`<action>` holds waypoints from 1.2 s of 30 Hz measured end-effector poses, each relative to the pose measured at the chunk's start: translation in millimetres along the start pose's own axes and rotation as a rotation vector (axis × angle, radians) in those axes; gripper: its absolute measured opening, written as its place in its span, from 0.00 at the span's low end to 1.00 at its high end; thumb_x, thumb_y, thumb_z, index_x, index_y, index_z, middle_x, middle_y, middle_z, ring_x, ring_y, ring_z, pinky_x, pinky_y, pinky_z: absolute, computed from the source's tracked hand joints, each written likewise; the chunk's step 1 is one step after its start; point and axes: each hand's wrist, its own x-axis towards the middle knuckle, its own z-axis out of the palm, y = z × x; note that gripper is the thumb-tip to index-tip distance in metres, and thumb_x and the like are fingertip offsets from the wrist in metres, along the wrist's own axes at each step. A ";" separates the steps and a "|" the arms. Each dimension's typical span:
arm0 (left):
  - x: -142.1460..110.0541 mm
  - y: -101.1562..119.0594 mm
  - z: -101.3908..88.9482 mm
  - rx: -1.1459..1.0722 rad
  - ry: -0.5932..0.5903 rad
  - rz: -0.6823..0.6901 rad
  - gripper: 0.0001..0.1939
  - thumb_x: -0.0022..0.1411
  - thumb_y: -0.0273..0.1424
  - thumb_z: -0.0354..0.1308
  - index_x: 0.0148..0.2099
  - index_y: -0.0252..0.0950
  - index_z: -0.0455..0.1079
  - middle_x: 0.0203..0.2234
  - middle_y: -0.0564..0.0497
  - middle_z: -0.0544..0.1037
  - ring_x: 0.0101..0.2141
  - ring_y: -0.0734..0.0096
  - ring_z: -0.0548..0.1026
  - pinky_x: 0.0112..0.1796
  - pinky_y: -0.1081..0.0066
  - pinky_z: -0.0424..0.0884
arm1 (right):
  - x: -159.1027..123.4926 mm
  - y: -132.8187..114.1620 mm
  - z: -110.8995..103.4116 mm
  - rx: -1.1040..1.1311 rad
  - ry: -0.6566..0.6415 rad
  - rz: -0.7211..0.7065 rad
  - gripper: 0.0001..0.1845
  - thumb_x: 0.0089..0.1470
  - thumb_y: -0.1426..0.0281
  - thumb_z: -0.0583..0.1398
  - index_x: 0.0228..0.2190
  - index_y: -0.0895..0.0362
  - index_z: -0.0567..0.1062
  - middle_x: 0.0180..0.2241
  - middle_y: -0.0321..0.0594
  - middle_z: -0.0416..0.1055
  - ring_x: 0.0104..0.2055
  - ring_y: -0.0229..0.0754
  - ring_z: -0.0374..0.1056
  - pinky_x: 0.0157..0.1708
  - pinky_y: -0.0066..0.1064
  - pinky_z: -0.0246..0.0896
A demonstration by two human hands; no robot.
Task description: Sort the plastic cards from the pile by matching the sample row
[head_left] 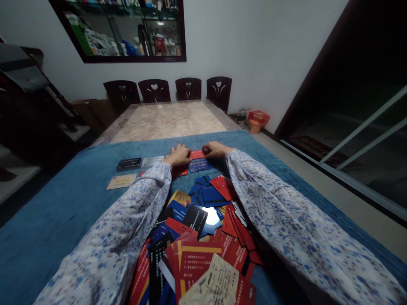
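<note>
A red card [197, 154] lies between my two hands on the blue cloth [79, 203]. My left hand [178, 155] has its fingers bent at the card's left end. At the right end, the curled fingers of my right hand [216, 149] pinch the edge. Just below is a blue card [200, 165]. To the left, a black card [129, 164], a pale silver card [152, 161] and a cream card [122, 181] are laid out in rows. My left hand and sleeve partly cover other red cards there.
Between my forearms spreads a loose heap of overlapping cards, with a dark card [195, 219] and a beige card [213, 281] on top. Beyond the cloth is the marble tabletop [168, 118], with several dark chairs [154, 90] behind it. A red bag [259, 117] stands on the floor at right.
</note>
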 end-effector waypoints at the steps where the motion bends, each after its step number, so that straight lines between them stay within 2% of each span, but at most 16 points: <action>1: 0.7 -0.9 0.9 -0.004 0.002 0.000 0.16 0.64 0.34 0.58 0.52 0.36 0.76 0.56 0.36 0.72 0.60 0.40 0.63 0.57 0.40 0.63 | -0.5 0.2 0.5 0.007 0.011 -0.004 0.24 0.54 0.69 0.66 0.53 0.58 0.79 0.46 0.43 0.81 0.46 0.42 0.75 0.37 0.24 0.61; 6: 4.9 -6.3 6.4 -0.034 0.024 -0.003 0.16 0.63 0.36 0.60 0.52 0.40 0.76 0.55 0.39 0.73 0.60 0.40 0.63 0.58 0.40 0.62 | 0.0 1.4 3.2 0.000 0.027 -0.042 0.20 0.54 0.70 0.65 0.49 0.56 0.82 0.46 0.42 0.82 0.46 0.43 0.76 0.38 0.23 0.61; 18: 3.8 -3.3 2.6 -0.015 0.009 0.004 0.16 0.62 0.35 0.60 0.52 0.42 0.76 0.54 0.40 0.74 0.60 0.41 0.63 0.58 0.39 0.61 | 0.1 3.3 4.0 0.009 0.023 -0.029 0.20 0.55 0.69 0.65 0.50 0.55 0.82 0.46 0.41 0.82 0.46 0.42 0.76 0.39 0.22 0.62; 23: 1.0 -4.4 3.3 -0.013 0.023 0.026 0.18 0.64 0.36 0.56 0.55 0.41 0.76 0.55 0.38 0.73 0.60 0.40 0.62 0.58 0.36 0.60 | -9.1 3.9 -0.4 0.027 0.053 -0.005 0.23 0.59 0.65 0.64 0.55 0.56 0.79 0.49 0.43 0.81 0.49 0.43 0.76 0.42 0.24 0.63; 28: -4.4 -2.2 0.8 -0.030 0.048 0.046 0.17 0.66 0.37 0.53 0.53 0.41 0.76 0.55 0.37 0.73 0.58 0.41 0.62 0.57 0.37 0.60 | -21.2 10.3 -6.6 0.014 0.067 -0.005 0.24 0.59 0.69 0.63 0.56 0.56 0.78 0.50 0.44 0.80 0.52 0.45 0.75 0.46 0.26 0.62; 36: -13.1 5.9 -5.3 -0.006 0.118 0.074 0.21 0.69 0.36 0.48 0.59 0.39 0.73 0.57 0.37 0.71 0.60 0.43 0.60 0.56 0.42 0.60 | -49.6 22.8 -11.0 -0.014 0.120 -0.015 0.19 0.58 0.71 0.61 0.51 0.56 0.81 0.47 0.43 0.82 0.50 0.44 0.75 0.46 0.26 0.62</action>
